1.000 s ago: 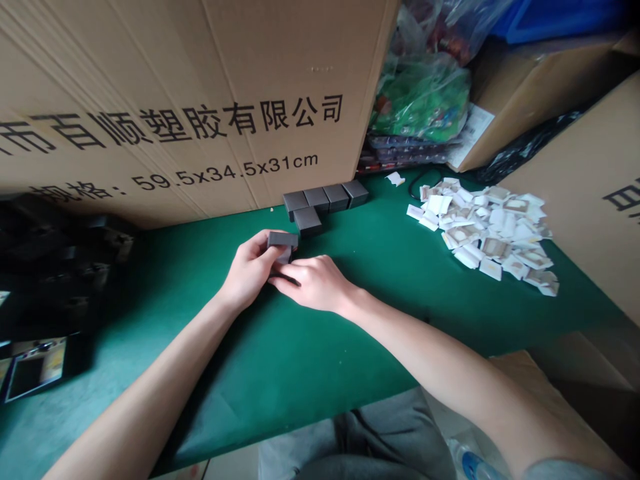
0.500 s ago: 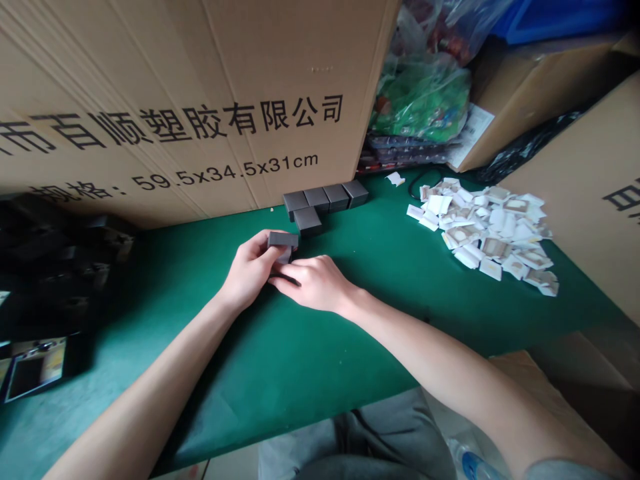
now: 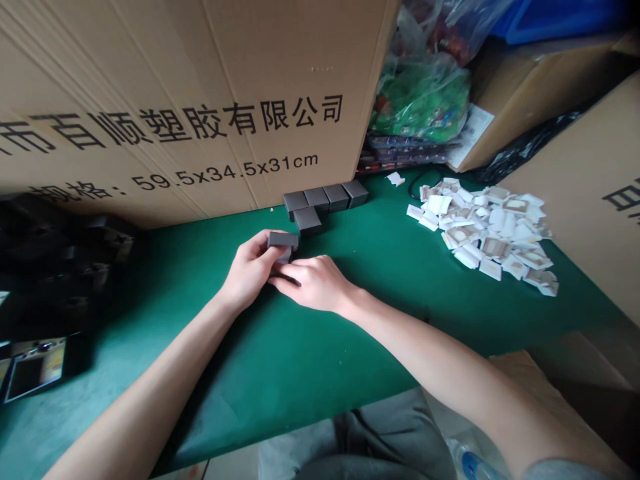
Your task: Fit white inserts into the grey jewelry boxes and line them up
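Observation:
Between my hands, above the green table top [image 3: 235, 373], is a small dark grey box [image 3: 283, 239]. My left hand [image 3: 253, 267] wraps round it from the left, with the thumb across its near side. From the right, my right hand [image 3: 317, 283] has its bent fingers on the box's lower part; the fingertips are partly hidden. Just beyond them lies a matching dark box [image 3: 307, 220], in front of a row of several more such boxes [image 3: 336, 196] that stand side by side.
A large printed carton [image 3: 200, 80] stands along the back. White folded pieces [image 3: 495, 230] lie heaped at the right. Dark boxes [image 3: 55, 267] are piled at the left, one open box [image 3: 35, 367] near them. Plastic bags [image 3: 423, 97] and another carton [image 3: 540, 80] fill the back right.

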The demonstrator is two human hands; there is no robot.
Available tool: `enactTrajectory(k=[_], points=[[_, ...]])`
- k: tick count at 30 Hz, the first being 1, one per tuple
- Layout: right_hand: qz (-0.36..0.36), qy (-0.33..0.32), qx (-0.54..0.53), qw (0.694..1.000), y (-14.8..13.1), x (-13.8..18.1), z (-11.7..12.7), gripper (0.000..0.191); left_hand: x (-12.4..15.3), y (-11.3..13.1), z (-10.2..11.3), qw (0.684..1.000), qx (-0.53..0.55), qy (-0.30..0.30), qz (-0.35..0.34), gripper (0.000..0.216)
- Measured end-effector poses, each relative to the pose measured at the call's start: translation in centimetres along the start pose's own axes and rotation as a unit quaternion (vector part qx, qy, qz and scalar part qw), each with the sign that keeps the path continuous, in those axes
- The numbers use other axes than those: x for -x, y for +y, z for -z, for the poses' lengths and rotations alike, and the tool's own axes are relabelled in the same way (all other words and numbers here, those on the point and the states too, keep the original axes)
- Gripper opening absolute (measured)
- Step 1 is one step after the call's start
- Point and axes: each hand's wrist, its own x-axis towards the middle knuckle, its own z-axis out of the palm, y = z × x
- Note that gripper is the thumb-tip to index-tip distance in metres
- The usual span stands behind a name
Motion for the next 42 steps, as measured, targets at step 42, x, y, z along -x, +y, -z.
enactTrajectory(k=[42], points=[[-0.003,-0.004,-0.007,1.000,-0.03,0.00,0.06,0.034,0.00,0.05,0.00,1.000,-0.001,0.001,0.002,0.021]])
